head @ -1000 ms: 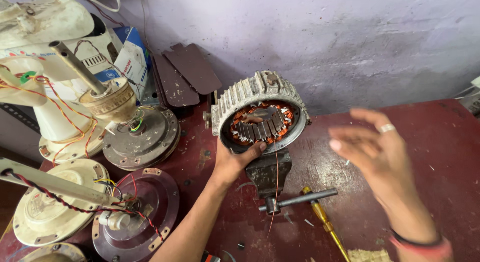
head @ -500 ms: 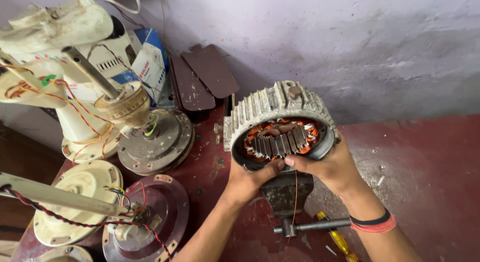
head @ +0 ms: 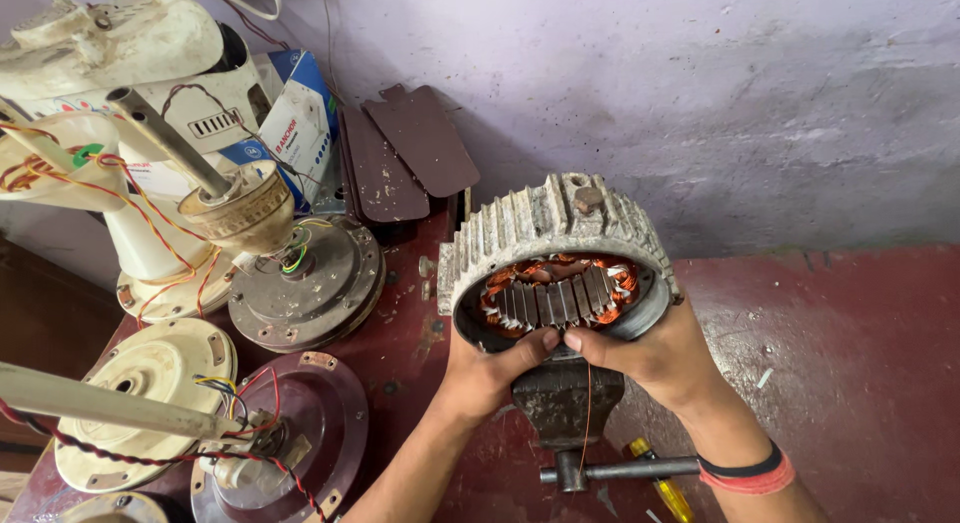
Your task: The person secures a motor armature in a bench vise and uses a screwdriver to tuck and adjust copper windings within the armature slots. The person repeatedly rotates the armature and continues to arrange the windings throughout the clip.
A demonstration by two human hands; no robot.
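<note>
Fingers [head: 545,340] of both hands close on the lower rim of a stator [head: 556,258] — a ribbed, grey cast-metal ring packed with copper windings and steel laminations — held on edge above a dark vise [head: 565,403] on the red counter [head: 850,363]. The left hand [head: 490,375] cups the ring from below with its thumb pressed to the inner edge; the right hand [head: 655,355], a red and black band at the wrist, grips the rim beside it, thumb tips almost touching. A thin copper wire [head: 587,423] hangs loose from the windings, down past the vise to near its steel handle [head: 620,471], where a yellow screwdriver [head: 660,488] lies just beside.

The ring looks heavy and its outer ribs are worn and gritty; a slip from this two-thumb hold would likely drop it onto the vise, denting laminations or nicking the enamelled coils. The dangling wire could snag on the vise handle and tear from its slot if the ring is turned sharply.

At left stand dismantled fan parts: a cream housing [head: 130,53], a dull round motor cover [head: 310,283] — greasy and scratched — and a shaft [head: 165,138] trailing red and yellow leads. Brown flat blades [head: 410,148] lean on the rough lilac wall [head: 720,93].
</note>
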